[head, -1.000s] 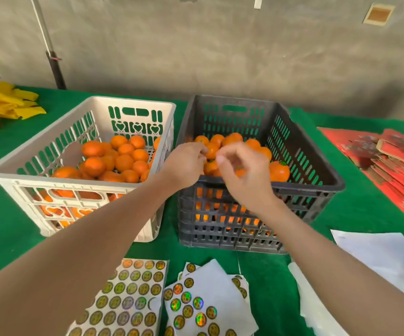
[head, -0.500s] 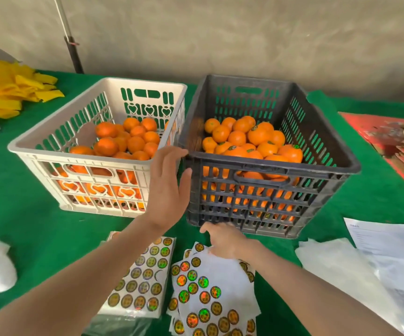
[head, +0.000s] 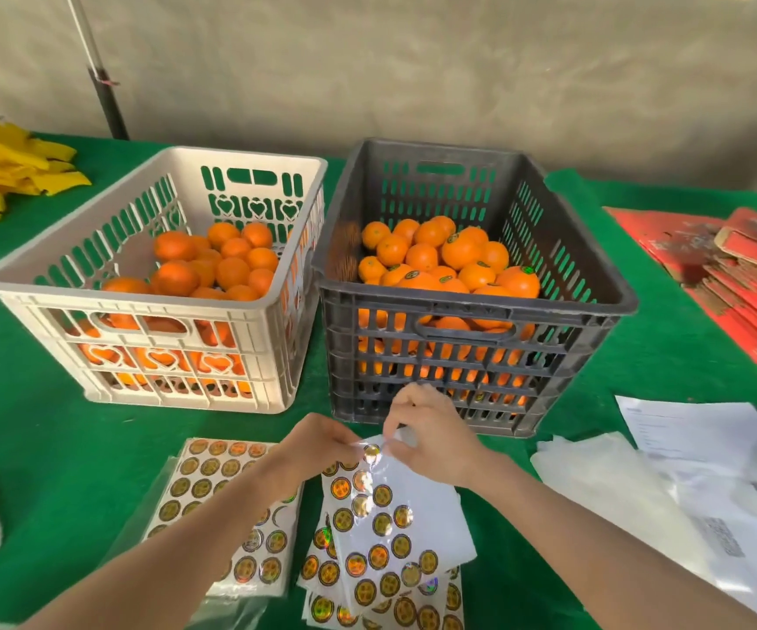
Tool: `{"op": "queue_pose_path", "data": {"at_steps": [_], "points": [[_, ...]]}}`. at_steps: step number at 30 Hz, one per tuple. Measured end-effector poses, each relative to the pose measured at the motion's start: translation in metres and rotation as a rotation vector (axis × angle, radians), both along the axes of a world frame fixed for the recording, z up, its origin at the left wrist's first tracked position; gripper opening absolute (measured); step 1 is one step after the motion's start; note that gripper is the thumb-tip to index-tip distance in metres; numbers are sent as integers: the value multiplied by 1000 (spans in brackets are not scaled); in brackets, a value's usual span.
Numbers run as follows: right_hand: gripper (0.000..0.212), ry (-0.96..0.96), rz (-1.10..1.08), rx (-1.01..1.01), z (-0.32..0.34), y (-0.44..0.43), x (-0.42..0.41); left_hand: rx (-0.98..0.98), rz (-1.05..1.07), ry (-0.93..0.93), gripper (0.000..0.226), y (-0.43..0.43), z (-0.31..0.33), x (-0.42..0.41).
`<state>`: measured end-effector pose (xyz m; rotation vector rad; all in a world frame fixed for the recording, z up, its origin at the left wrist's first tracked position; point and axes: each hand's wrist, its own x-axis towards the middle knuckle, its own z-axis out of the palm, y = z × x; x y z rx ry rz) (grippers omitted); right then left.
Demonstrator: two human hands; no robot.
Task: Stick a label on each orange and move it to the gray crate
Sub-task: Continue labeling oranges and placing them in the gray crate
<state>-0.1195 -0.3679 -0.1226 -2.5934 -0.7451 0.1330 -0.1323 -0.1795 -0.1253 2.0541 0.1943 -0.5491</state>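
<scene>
Your left hand (head: 317,447) and your right hand (head: 435,441) both pinch the top edge of the label sheet (head: 394,520), with fingers curled. One shiny round label (head: 371,453) sits right between your fingertips. The gray crate (head: 572,311) stands just past your right hand, with labeled oranges (head: 458,252) piled inside. The white crate (head: 94,295) sits past your left hand, a bit farther off, and holds the plain oranges (head: 226,266).

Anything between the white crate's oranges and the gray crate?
Nothing but the adjoining walls of white crate and gray crate; both open-topped, so oranges would lift over. Left hand and right hand are at the label sheet.
</scene>
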Motion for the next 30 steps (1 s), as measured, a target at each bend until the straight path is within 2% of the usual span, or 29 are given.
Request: {"op": "queue_pose_path", "data": {"at_steps": [3,6,14,17,19,23,25,28,30], "points": [[16,-79,-20,-24,-2,12,-10,-5,-21,32,21,-2,3,1],[20,-37,-79,-62,-3,20,-13,-20,-19,77,14,-4,2,2],[12,-12,-102,13,-7,25,-24,-39,-102,108,6,-2,0,3],[11,-39,-83,35,-7,22,-27,-52,-151,108,33,-1,1,2],[10,-45,-72,41,-7,20,-29,-32,-199,87,44,-1,3,1],[6,-24,-41,51,-4,15,-28,-34,-314,-14,42,-3,2,2],[6,5,-32,51,-2,12,-27,45,-357,-65,34,-4,-3,5],[7,35,-89,174,11,10,-24,152,-408,-139,20,-3,-8,6],[6,15,-109,273,26,16,-23,226,-402,-207,31,-1,-12,7]]}}
